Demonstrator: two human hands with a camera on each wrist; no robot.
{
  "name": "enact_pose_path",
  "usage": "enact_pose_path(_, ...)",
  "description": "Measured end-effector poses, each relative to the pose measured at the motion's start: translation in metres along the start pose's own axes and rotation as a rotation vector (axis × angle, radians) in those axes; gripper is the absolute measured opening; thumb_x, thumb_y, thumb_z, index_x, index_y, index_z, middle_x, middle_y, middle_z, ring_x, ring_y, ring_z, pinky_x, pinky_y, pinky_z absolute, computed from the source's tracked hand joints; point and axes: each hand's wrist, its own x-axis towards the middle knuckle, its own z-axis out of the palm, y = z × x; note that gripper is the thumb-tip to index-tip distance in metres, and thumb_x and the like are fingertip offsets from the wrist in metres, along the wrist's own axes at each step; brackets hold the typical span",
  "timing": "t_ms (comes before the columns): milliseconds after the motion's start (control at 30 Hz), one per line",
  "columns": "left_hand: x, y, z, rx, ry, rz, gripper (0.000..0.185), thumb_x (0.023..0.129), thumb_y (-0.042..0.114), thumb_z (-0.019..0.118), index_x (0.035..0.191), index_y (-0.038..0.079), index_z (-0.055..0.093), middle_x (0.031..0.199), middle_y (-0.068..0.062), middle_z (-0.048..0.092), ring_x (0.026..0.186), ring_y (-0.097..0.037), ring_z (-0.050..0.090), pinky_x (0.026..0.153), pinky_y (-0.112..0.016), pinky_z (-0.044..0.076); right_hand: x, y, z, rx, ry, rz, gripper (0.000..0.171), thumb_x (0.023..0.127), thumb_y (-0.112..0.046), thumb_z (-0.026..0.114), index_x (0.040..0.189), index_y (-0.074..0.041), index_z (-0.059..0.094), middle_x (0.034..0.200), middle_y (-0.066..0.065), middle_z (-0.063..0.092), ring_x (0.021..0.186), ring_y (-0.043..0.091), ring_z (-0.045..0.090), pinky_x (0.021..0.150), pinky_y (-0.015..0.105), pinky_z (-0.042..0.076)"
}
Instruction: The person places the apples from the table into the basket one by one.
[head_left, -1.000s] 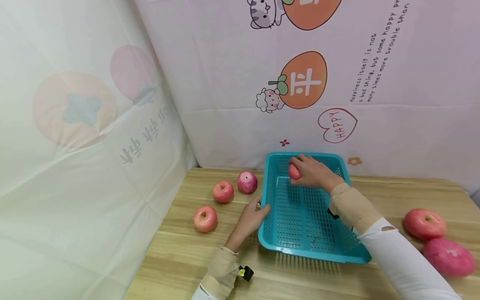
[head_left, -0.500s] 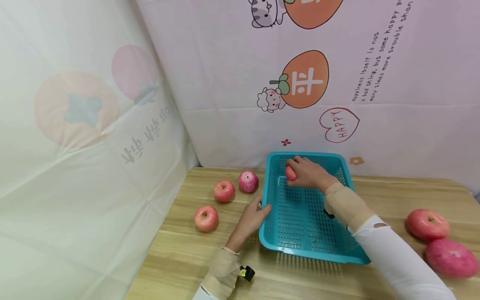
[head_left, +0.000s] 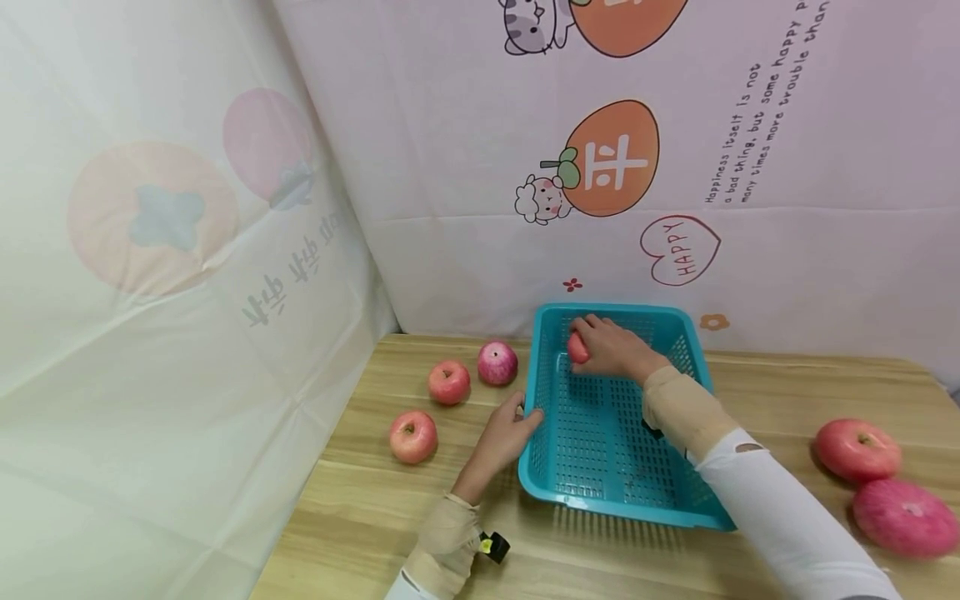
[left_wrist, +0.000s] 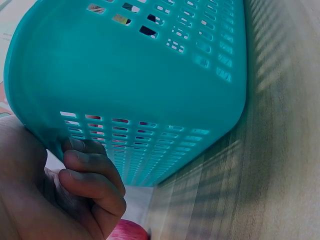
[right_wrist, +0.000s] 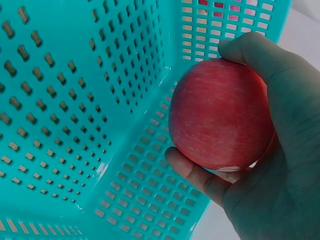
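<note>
Head view: teal perforated basket [head_left: 615, 467] on a wooden table [head_left: 390, 517], set against the printed backdrop. The right hand [head_left: 611, 348] reaches into the basket's far left corner, fingers curled round a red apple [head_left: 577, 348]; the apple lies on the hand's left side, toward the corner wall, low over the basket floor, contact with the floor not determinable. The left hand [head_left: 510, 433] grips the near left rim of the basket, thumb over the edge. Three loose apples [head_left: 448, 382] lie on the table left of the basket, nearer the left hand; two larger apples [head_left: 857, 448] lie well apart at the right edge. Left wrist view: basket [left_wrist: 150, 80] outer wall fills the frame; the left hand's fingers [left_wrist: 92, 182] are curled under the rim; a sliver of a loose apple [left_wrist: 131, 232] shows below. Right wrist view: the red apple [right_wrist: 220, 120], roughly round with no clear long axis, is held between thumb above and fingers [right_wrist: 192, 172] beneath, just beside the corner where the basket [right_wrist: 75, 100] walls meet; a gap to the mesh shows below it.
</note>
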Motion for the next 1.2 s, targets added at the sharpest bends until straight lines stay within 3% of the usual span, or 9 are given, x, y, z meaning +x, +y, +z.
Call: enact_pose_path(1200, 0.0, -0.002, -0.001, -0.018, -0.013, 0.018, 0.039, 0.107, 0.034, 0.057, 0.134, 0.007, 0.063, 0.102, -0.007, 0.071, 0.085, -0.014, 0.067, 0.073, -0.031, 0.056, 0.017, 0.005, 0.023, 0.066, -0.026, 0.03, 0.071, 0.09, -0.03, 0.085, 0.15, -0.009, 0.054, 0.149, 0.02, 0.053, 0.128, 0.042, 0.054, 0.104, 0.066, 0.051)
